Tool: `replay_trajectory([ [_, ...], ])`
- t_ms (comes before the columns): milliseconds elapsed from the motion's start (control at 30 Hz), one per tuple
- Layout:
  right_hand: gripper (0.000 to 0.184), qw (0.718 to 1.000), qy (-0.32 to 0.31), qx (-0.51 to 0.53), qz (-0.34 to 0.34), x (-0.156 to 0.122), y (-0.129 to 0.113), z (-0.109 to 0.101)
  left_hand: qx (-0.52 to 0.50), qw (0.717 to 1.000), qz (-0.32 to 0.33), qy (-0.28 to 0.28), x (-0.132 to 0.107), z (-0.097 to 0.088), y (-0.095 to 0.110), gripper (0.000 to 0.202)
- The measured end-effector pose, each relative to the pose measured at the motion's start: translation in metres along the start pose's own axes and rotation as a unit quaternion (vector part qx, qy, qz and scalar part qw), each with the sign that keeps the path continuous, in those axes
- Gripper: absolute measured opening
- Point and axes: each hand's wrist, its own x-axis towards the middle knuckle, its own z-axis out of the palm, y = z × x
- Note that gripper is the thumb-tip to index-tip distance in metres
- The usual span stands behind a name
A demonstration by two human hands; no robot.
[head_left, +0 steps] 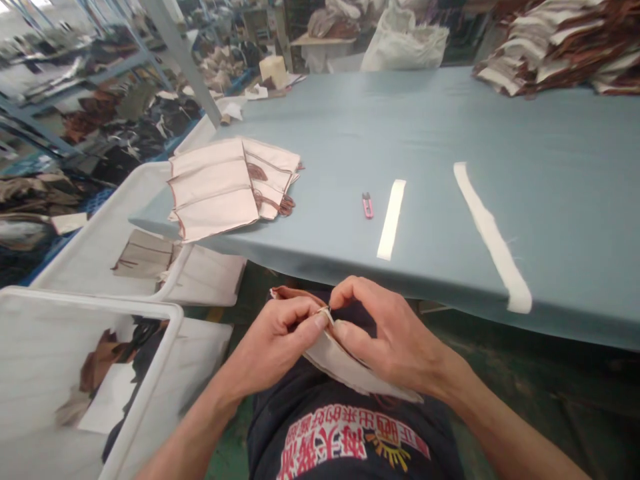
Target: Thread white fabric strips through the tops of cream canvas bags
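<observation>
A cream fabric piece with brown edging (340,357) lies across my lap, below the table's front edge. My left hand (287,333) pinches its upper edge between thumb and fingers. Just to the right, my right hand (383,330) has its thumb and forefinger bent in at the same edge, gripping the cloth. Whatever small detail sits between the fingertips is too fine to make out. On the table beyond are pink-handled thread snips (367,205) and a short cream strip (391,220), both apart from my hands.
A stack of cream panels with brown trim (215,190) rests on the blue-grey table (330,133) at left. A longer cream strip (490,233) lies at right. White bins (165,333) holding fabric stand at lower left. Brown and cream bundles (555,50) are piled at far right.
</observation>
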Motion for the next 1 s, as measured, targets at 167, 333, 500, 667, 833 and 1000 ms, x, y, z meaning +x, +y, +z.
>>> replay_trajectory([
  [167,0.013,0.994,-0.006,0.003,0.108,-0.006,0.001,0.011,0.038,0.997,0.006,0.071,-0.003,0.017,-0.006,0.033],
  [333,0.002,0.99,0.017,0.044,0.131,-0.011,0.005,0.019,-0.067,0.987,-0.038,0.142,-0.006,0.032,-0.013,0.037],
  [500,0.013,0.979,0.025,0.122,0.161,-0.031,0.017,0.022,-0.212,0.961,-0.105,0.143,-0.005,0.046,-0.033,0.044],
  [667,0.019,0.936,0.038,0.267,0.226,-0.06,0.041,0.043,-0.104,0.974,-0.073,0.189,0.006,0.045,-0.049,0.043],
  [833,0.01,0.966,0.192,0.019,0.172,-0.058,0.083,0.032,0.095,0.982,0.006,0.165,0.023,0.048,-0.062,0.034],
  [1000,0.021,0.918,0.245,-0.303,0.076,-0.015,0.121,-0.027,0.171,0.969,0.1,0.148,0.046,0.056,-0.072,0.031],
])
